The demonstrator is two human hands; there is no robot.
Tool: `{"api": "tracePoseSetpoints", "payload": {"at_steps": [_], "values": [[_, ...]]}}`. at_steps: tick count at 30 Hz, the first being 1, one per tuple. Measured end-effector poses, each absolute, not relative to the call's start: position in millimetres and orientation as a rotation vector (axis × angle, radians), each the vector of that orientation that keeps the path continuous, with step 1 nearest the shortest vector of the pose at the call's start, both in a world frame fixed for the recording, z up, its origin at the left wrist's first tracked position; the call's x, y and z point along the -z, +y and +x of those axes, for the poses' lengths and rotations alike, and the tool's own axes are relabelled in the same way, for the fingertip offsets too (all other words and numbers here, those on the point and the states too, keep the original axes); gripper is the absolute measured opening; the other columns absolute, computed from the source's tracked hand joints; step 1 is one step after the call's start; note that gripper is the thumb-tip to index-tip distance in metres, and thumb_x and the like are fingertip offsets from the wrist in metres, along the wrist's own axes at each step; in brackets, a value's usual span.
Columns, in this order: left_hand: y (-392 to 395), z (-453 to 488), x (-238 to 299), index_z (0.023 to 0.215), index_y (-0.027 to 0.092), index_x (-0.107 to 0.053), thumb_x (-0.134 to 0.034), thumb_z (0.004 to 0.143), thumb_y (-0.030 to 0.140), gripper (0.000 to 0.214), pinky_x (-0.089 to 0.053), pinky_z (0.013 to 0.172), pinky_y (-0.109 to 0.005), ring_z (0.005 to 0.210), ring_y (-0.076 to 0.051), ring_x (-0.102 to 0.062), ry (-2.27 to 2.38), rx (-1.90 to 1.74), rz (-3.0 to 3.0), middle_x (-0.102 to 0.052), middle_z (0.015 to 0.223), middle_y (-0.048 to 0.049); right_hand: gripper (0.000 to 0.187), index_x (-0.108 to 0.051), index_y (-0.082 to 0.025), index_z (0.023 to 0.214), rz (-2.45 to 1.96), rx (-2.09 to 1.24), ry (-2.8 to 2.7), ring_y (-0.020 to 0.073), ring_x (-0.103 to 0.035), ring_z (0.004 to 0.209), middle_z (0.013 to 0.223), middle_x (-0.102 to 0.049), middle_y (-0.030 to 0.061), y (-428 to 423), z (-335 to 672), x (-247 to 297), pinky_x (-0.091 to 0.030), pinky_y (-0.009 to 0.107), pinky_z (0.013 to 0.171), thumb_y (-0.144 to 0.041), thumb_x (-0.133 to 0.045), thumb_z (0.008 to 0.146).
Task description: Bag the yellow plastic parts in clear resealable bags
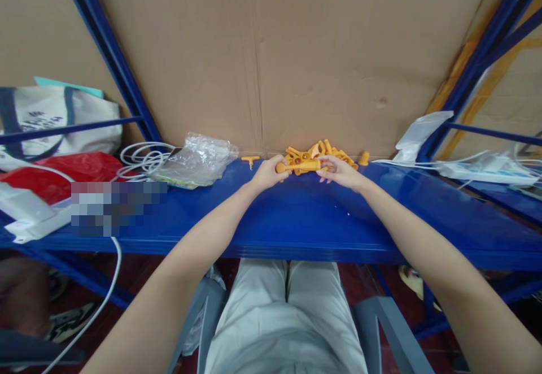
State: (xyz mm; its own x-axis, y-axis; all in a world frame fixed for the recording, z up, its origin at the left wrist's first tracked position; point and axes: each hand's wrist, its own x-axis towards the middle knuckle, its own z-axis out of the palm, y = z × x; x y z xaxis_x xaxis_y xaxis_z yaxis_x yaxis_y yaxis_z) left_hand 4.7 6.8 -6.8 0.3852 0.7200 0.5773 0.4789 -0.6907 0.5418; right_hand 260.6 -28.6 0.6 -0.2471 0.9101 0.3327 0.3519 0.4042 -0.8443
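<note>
Both of my hands are over the middle of the blue table (296,216). My left hand (270,174) pinches the round-ended side of an orange plastic piece (305,165), which has a narrow neck and a wider tube. At the tube's other end, the fingers of my right hand (339,172) close on it. The piece lies level between the two hands. Directly behind it spreads a pile of orange plastic parts (320,148), partly hidden by the held piece and my fingers. Left of my left hand lies an orange T-handled corkscrew (250,161) with a metal spiral.
A single orange cap-like part (363,158) stands right of the pile. Clear plastic bags (199,156) and a coiled white cable (144,159) lie to the left. A cardboard panel (296,57) closes off the back, between blue posts. White power strips sit at both sides.
</note>
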Motion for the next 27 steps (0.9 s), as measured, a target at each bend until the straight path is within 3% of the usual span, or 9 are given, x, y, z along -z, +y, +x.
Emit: {"api": "tracePoseSetpoints", "payload": {"at_steps": [5,11,16,20,23,27], "values": [[4.5,3.6,5.3,0.082,0.019,-0.055,-0.068,0.07,0.027,0.019,-0.035,0.053,-0.02,0.053,-0.01,-0.048,1.08,-1.195,2.408,-0.055,0.059,0.0068,0.032,-0.057,-0.018,0.1,-1.047,-0.858,-1.818,0.0107,-0.063,0.056,0.081,-0.069,0.002,-24.5,259.5,3.0,-0.05,0.023,0.051,-0.037,-0.074,0.08],[4.7,3.2,5.7,0.083,0.019,-0.057,-0.069,0.072,0.031,0.021,-0.035,0.053,-0.02,0.053,-0.01,-0.049,1.099,-1.214,2.42,-0.055,0.058,0.0073,0.035,-0.052,-0.02,0.084,-1.016,-0.945,-1.848,0.0113,-0.059,0.051,0.059,-0.06,-0.0034,-27.3,256.6,0.1,-0.049,0.023,0.051,-0.049,-0.072,0.081],[5.8,5.7,7.0,0.078,0.018,-0.055,-0.071,0.074,0.039,0.026,-0.035,0.053,-0.019,0.055,-0.009,-0.048,1.019,-1.278,2.381,-0.055,0.06,0.0064,0.036,-0.051,-0.02,0.081,-1.057,-0.907,-1.855,0.0099,-0.059,0.052,0.067,-0.063,0.0,-25.1,254.7,2.6,-0.046,0.021,0.049,-0.054,-0.063,0.087],[3.6,9.7,7.6,0.076,0.02,-0.052,-0.056,0.089,0.048,0.031,-0.035,0.048,-0.02,0.046,-0.009,-0.044,1.013,-1.194,2.239,-0.046,0.05,0.0075,0.036,-0.052,-0.022,0.096,-1.009,-0.791,-1.806,0.0102,-0.061,0.056,0.081,-0.064,-0.0001,-21.6,251.4,7.8,-0.048,0.023,0.05,-0.053,-0.066,0.084],[2.7,11.5,8.1,0.075,0.02,-0.051,-0.046,0.094,0.052,0.037,-0.035,0.047,-0.02,0.047,-0.01,-0.045,0.981,-1.19,2.207,-0.045,0.05,0.0063,0.043,-0.053,-0.023,0.105,-0.935,-0.676,-1.842,0.0117,-0.061,0.059,0.08,-0.062,-0.0023,-22.0,250.6,9.6,-0.053,0.026,0.059,-0.052,-0.071,0.079],[3.3,11.5,8.8,0.07,0.02,-0.051,-0.048,0.094,0.049,0.037,-0.036,0.051,-0.021,0.052,-0.01,-0.046,1.02,-1.32,2.295,-0.048,0.054,0.0049,0.046,-0.056,-0.021,0.101,-0.921,-0.664,-1.895,0.0142,-0.062,0.059,0.078,-0.063,-0.0001,-27.0,251.1,6.5,-0.054,0.031,0.064,-0.056,-0.072,0.077]]}}
